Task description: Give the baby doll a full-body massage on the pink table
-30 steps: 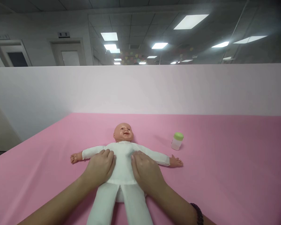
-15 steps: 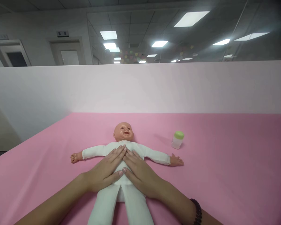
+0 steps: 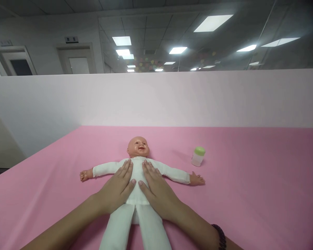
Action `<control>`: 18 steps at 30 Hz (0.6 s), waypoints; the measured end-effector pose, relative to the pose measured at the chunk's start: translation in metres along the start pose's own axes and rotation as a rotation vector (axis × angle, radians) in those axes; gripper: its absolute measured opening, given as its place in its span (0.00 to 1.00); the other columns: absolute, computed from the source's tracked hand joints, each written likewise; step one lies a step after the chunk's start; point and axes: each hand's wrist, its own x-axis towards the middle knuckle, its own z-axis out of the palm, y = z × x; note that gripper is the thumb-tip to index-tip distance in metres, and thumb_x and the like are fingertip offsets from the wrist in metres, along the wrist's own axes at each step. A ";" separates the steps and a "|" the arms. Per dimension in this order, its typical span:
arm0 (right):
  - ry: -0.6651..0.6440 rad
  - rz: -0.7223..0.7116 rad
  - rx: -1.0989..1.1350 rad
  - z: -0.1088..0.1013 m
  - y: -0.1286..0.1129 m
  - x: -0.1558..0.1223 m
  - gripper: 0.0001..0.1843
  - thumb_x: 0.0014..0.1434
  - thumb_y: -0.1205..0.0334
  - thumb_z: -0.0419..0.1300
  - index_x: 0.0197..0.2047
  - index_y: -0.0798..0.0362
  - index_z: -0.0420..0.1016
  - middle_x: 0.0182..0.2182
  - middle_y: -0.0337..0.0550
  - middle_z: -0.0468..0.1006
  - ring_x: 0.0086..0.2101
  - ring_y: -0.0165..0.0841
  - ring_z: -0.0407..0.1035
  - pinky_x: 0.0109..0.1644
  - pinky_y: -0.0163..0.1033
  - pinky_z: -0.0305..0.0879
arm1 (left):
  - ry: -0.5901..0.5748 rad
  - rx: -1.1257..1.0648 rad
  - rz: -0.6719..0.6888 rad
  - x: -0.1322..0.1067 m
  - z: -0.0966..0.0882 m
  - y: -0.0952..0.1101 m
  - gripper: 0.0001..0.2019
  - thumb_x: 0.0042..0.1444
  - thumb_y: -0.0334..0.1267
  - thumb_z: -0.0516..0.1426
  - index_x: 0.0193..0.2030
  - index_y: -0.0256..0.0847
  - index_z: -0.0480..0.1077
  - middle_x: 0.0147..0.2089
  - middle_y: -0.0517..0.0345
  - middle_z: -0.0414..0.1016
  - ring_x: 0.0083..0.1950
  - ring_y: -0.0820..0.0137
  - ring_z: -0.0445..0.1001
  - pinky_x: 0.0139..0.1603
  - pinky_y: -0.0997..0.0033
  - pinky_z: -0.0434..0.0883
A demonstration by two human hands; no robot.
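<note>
A baby doll (image 3: 137, 196) with a white cloth body lies on its back, arms spread wide and head away from me. My left hand (image 3: 117, 189) rests flat on the left side of its chest, fingers stretched toward the shoulder. On the right side of the chest lies my right hand (image 3: 158, 191), also flat with fingers extended. A strip of white cloth shows between the two hands, and neither one grips anything. The doll's feet are outside the view.
A small clear bottle with a green cap (image 3: 198, 156) stands right of the doll's head. Pink cloth (image 3: 245, 187) covers the table. Behind it rises a white partition (image 3: 172, 99). A dark bracelet (image 3: 219, 236) circles my right wrist.
My hands have slid apart across the doll's chest. Their fingertips met at the middle before; now the left hand is farther left and the right hand's fingers point more toward the shoulder.
</note>
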 end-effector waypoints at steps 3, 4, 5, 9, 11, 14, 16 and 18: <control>0.046 0.049 -0.045 0.002 -0.001 -0.001 0.40 0.72 0.42 0.35 0.76 0.60 0.35 0.73 0.44 0.32 0.72 0.39 0.30 0.76 0.53 0.36 | -0.014 0.018 -0.106 0.000 -0.001 0.005 0.39 0.69 0.57 0.36 0.75 0.28 0.37 0.77 0.42 0.28 0.77 0.57 0.31 0.75 0.48 0.48; 0.062 0.069 -0.065 0.003 -0.002 -0.002 0.40 0.72 0.43 0.36 0.76 0.61 0.36 0.73 0.46 0.34 0.72 0.41 0.32 0.75 0.54 0.38 | -0.014 0.034 -0.140 0.000 0.000 0.006 0.39 0.69 0.57 0.35 0.75 0.26 0.36 0.77 0.40 0.28 0.77 0.56 0.32 0.75 0.48 0.50; 0.079 0.088 -0.089 0.003 -0.002 -0.001 0.40 0.72 0.44 0.36 0.75 0.63 0.38 0.73 0.49 0.36 0.72 0.42 0.34 0.75 0.55 0.41 | -0.003 0.055 -0.168 0.000 0.000 0.006 0.39 0.69 0.56 0.35 0.75 0.24 0.36 0.77 0.39 0.30 0.78 0.56 0.33 0.74 0.49 0.53; 0.221 0.045 -0.227 0.005 0.003 0.000 0.32 0.71 0.59 0.41 0.71 0.70 0.54 0.69 0.61 0.54 0.68 0.48 0.50 0.72 0.59 0.50 | 0.141 0.214 -0.198 0.002 -0.003 0.004 0.31 0.70 0.48 0.36 0.69 0.25 0.56 0.66 0.31 0.65 0.65 0.50 0.69 0.57 0.48 0.71; 0.356 -0.094 -0.268 0.007 0.008 0.001 0.28 0.65 0.70 0.42 0.65 0.68 0.65 0.61 0.61 0.69 0.62 0.48 0.62 0.69 0.61 0.54 | 0.196 0.336 -0.178 0.004 -0.005 0.000 0.25 0.70 0.42 0.36 0.53 0.32 0.70 0.47 0.39 0.79 0.45 0.51 0.80 0.43 0.50 0.74; 0.513 -0.359 -0.205 0.008 0.013 0.000 0.25 0.59 0.76 0.44 0.55 0.62 0.74 0.47 0.54 0.79 0.50 0.43 0.72 0.63 0.58 0.65 | 0.294 0.440 -0.085 0.005 -0.005 -0.006 0.21 0.69 0.38 0.38 0.35 0.39 0.69 0.31 0.49 0.76 0.32 0.58 0.76 0.35 0.56 0.71; 0.545 -0.474 -0.117 0.009 0.015 0.000 0.23 0.59 0.76 0.45 0.51 0.59 0.75 0.43 0.51 0.80 0.45 0.40 0.73 0.56 0.51 0.71 | 0.380 0.380 0.024 0.005 -0.003 -0.009 0.20 0.69 0.38 0.40 0.34 0.39 0.68 0.31 0.50 0.75 0.33 0.60 0.75 0.36 0.58 0.72; 0.529 -0.510 -0.039 0.009 0.014 0.001 0.22 0.60 0.76 0.46 0.52 0.58 0.75 0.44 0.50 0.79 0.46 0.39 0.73 0.52 0.47 0.73 | 0.408 0.242 0.164 0.003 0.000 -0.008 0.18 0.70 0.40 0.42 0.43 0.38 0.70 0.40 0.48 0.77 0.43 0.60 0.76 0.45 0.57 0.74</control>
